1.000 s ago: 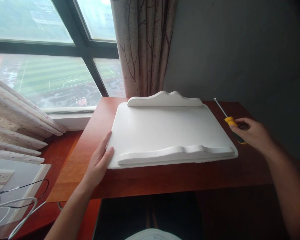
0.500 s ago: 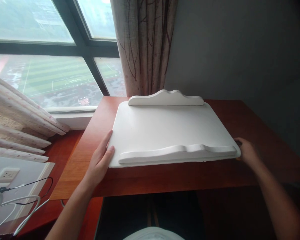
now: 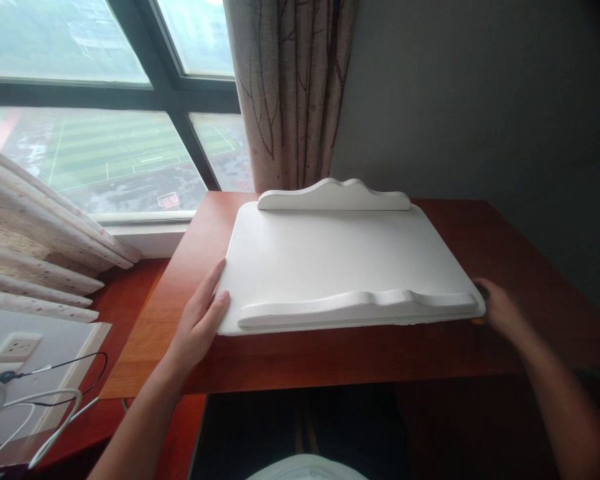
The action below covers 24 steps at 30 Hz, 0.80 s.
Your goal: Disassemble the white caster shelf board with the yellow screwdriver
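Note:
A white board (image 3: 330,250) lies across the tabletop, with a raised wavy rail along its back edge (image 3: 335,197) and another along its front edge (image 3: 360,307). My left hand (image 3: 200,313) grips the board's left edge near the front corner, the thumb beside the edge and the fingers partly out of sight. At the right front corner my right hand (image 3: 500,307) is closed, its fingertips mostly hidden by the board. Small dark and orange bits show at those fingers; what they belong to I cannot make out.
The board rests over a reddish-brown wooden table (image 3: 165,353). Left of it stand a wall socket (image 3: 17,347) with white and black cables (image 3: 55,400) and a gathered curtain (image 3: 40,247). Behind are a window (image 3: 130,147), a second curtain (image 3: 295,100) and a grey wall (image 3: 455,100).
The board's right end and my right hand have shifted very slightly to the right. My left hand keeps its place on the left edge.

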Motion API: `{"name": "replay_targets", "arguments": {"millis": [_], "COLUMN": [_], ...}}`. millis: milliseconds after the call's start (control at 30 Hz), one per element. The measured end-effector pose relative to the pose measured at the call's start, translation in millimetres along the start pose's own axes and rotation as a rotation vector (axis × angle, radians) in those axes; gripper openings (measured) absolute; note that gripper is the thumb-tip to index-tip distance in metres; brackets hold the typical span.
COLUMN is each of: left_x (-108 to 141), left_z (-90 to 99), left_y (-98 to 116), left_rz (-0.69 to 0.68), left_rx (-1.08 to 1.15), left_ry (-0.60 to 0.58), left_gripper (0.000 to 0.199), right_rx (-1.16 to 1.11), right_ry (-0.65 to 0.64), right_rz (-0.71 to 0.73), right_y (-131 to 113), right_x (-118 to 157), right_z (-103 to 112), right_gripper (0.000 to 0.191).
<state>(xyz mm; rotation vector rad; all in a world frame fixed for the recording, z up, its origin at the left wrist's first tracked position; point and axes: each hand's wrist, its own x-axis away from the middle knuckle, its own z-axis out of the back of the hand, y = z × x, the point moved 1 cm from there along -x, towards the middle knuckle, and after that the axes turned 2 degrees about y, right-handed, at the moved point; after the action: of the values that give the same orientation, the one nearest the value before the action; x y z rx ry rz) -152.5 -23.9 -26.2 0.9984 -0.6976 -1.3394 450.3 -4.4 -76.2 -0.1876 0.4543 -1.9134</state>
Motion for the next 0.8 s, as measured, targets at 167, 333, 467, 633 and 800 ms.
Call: {"name": "replay_targets", "arguments": {"millis": [167,333,467,633,800], "left_x": [-5.7,-13.5,-15.3,-13.0,-8.0], "left_z": [2.9,5.9,8.8,17.1,29.3], "left_y": [4.8,1.9,-2.5,-6.0,-13.0], "left_rz": [0.030,0.019,0.030,0.015,0.014], "left_rx": [0.047,0.073,0.086,0.038,0.004], "left_ry": [-0.033,-0.048,-0.070,-0.048,-0.051], "left_gripper": [0.071,0.072,0.073,0.070,0.066], "right_rx": [-0.111,-0.215,-0.285,-0.286,-0.281], "right_ry": [0.071,0.123,0.073,0.074,0.040], "right_rz": [-0.058,-0.039,-0.033,-0.051,-0.054], "right_y": [-13.3,-40.1,-60.2,-77.4,-89.2], "right_x": [-0.3,-5.8,-10.2,-3.2,6.5], "right_z": [9.6,14.7,9.6,5.7,8.0], "right_gripper": [0.044,0.050,0.054,0.051,0.051]}}
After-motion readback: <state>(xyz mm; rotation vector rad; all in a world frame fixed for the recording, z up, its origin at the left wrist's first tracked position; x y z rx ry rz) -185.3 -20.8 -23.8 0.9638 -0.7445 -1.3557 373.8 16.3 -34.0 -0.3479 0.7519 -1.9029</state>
